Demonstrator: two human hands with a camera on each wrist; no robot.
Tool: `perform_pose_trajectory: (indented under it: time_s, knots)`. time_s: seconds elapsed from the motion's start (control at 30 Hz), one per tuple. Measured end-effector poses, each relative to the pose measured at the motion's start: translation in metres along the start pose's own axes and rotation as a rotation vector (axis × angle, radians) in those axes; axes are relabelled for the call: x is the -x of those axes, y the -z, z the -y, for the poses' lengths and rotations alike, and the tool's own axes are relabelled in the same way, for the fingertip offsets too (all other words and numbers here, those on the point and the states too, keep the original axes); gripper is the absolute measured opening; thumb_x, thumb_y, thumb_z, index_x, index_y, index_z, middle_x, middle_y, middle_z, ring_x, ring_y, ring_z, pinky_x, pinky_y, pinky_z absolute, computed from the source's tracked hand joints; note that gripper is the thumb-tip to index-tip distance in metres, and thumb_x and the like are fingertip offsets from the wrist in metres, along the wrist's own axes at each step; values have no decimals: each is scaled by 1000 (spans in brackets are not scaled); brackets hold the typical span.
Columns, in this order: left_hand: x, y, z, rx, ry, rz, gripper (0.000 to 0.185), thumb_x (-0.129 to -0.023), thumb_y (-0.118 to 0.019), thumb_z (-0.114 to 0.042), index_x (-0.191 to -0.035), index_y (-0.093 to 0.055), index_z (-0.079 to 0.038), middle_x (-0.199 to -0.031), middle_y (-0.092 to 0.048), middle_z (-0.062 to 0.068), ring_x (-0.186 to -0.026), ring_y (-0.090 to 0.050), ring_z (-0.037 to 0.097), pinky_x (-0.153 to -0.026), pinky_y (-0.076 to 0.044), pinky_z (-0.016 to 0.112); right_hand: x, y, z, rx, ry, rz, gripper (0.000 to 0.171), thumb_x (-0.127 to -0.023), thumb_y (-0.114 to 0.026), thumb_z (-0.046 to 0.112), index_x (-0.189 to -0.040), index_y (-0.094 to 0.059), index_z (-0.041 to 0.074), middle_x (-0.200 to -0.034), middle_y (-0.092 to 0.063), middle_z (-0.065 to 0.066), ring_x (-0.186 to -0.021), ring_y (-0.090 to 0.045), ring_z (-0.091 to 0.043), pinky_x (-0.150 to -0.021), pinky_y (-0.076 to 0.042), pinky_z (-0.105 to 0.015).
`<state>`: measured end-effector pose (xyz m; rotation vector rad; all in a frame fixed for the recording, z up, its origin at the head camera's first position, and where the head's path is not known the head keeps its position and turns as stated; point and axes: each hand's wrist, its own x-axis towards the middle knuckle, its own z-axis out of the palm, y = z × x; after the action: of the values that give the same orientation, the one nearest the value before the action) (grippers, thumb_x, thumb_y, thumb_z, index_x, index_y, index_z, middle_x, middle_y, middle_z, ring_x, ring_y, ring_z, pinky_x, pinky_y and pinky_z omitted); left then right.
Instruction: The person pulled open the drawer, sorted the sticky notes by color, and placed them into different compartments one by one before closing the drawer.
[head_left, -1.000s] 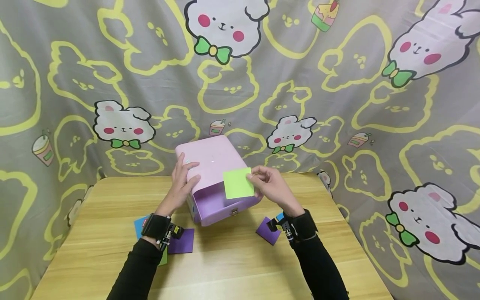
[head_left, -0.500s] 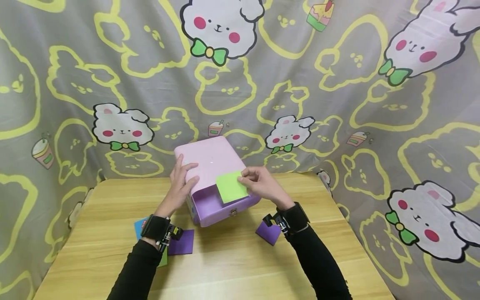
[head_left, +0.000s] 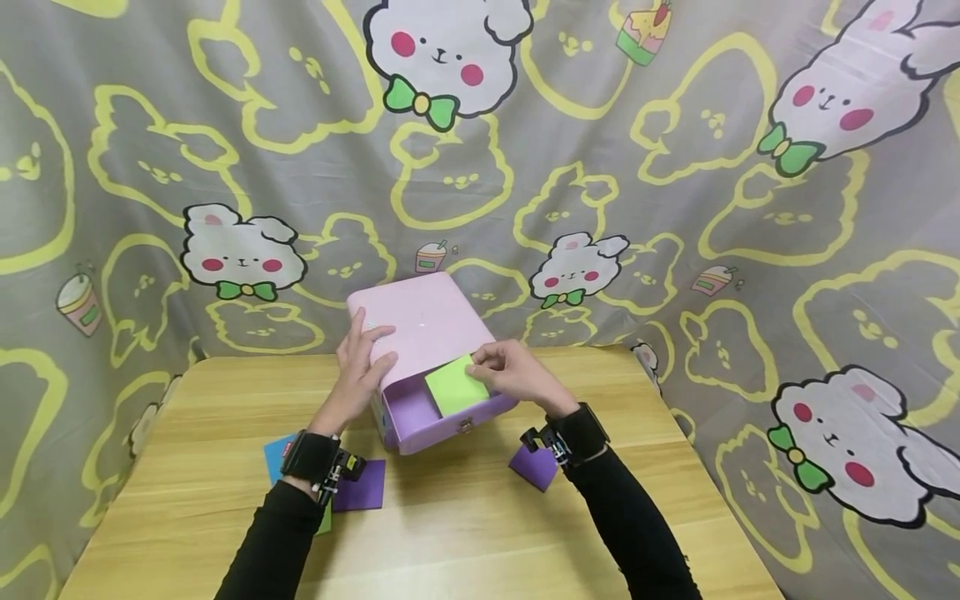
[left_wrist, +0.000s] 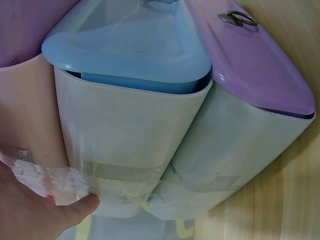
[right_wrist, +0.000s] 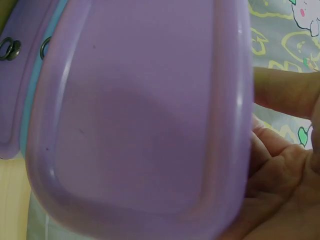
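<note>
A pink drawer box [head_left: 420, 321] stands at the middle of the wooden table [head_left: 465, 533], its top purple drawer [head_left: 408, 417] pulled out toward me. My right hand [head_left: 480, 364] pinches a green paper square [head_left: 453, 392] and holds it tilted over the open drawer, its lower edge inside. My left hand [head_left: 360, 354] rests flat on the box's top left corner, fingers straight. In the left wrist view the left hand [left_wrist: 30, 210] touches the taped side of the box [left_wrist: 130, 130]. The right wrist view is filled by the purple drawer front [right_wrist: 145, 125], with the right hand [right_wrist: 285, 175] at its right.
Paper squares lie on the table: a purple one [head_left: 362, 485] and a blue one [head_left: 273, 454] by my left wrist, another purple one [head_left: 532, 467] under my right wrist. A cartoon-print curtain [head_left: 675, 208] hangs close behind the table.
My right hand has carried the green square down and to the left, from in front of the box into the open drawer. The left hand has stayed on the box.
</note>
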<state>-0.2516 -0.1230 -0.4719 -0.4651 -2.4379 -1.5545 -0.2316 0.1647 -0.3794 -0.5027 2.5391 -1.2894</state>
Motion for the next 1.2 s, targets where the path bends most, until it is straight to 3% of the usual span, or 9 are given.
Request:
perform_pose_trajectory:
  time_s: [0.37,0.53,0.77,0.93,1.2]
  knots:
    - [2,1,-1,-9,2,-3,46,-101,-51,-35,-145,-47,-21,-173,15,2,-155,13,45,-115,-4,82,-6,-12,-4,45,-53,-10,14,-96,-69,22,-98,-74,9,-63,-59,4,-61,-51,-11,-63,-44,-24]
    - [3,2,-2,-10,-1,-4,47,-101,-51,-35,-145,-47,-21,-173,15,3,-155,14,45,-114,-4,82,-8,-16,-6,61,-53,-34,14,-96,-69,21,-99,-74,8,-69,-66,1,-65,-56,-12,-65,-45,-25]
    - [-2,-4,-3,-7,-20,-1,47,-100,-52,-32,-144,-47,-19,-173,14,6,-155,12,47,-116,0,80,-6,-18,-16,118,-49,-89,22,-93,-72,16,-112,-70,4,-93,-74,-7,-82,-67,-14,-75,-53,-27]
    - [-4,-8,-6,1,-18,8,47,-100,-52,-32,-145,-47,-19,-173,14,6,-154,12,49,-117,1,78,-3,-19,-16,139,-29,-132,25,-93,-71,17,-113,-69,3,-92,-75,-9,-79,-68,-15,-75,-54,-29]
    - [1,-1,-4,-21,-4,-6,46,-100,-52,-33,-145,-46,-20,-173,14,5,-154,11,48,-117,-1,78,-8,-30,-10,202,-14,-196,22,-93,-70,21,-106,-71,3,-87,-74,-8,-74,-66,-15,-72,-53,-31]
